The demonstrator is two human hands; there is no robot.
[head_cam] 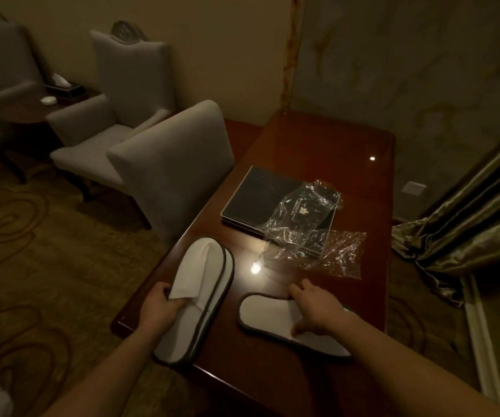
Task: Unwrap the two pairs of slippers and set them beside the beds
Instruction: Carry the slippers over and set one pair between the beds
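Two white slippers show on the dark wooden desk (317, 139). The left hand (160, 305) pinches the upper of one slipper (203, 284) at the desk's left edge; the right hand (317, 308) presses flat, fingers spread, on the other slipper (263, 313). Two empty plastic wrappers (311, 227) lie over one black folder (260, 194).

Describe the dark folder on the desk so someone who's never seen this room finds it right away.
Start at the long reddish wooden desk by the curtain. Past the white slippers lies a flat, square, black folder, partly covered by crumpled clear plastic wrappers. It is the only dark, rigid item there.
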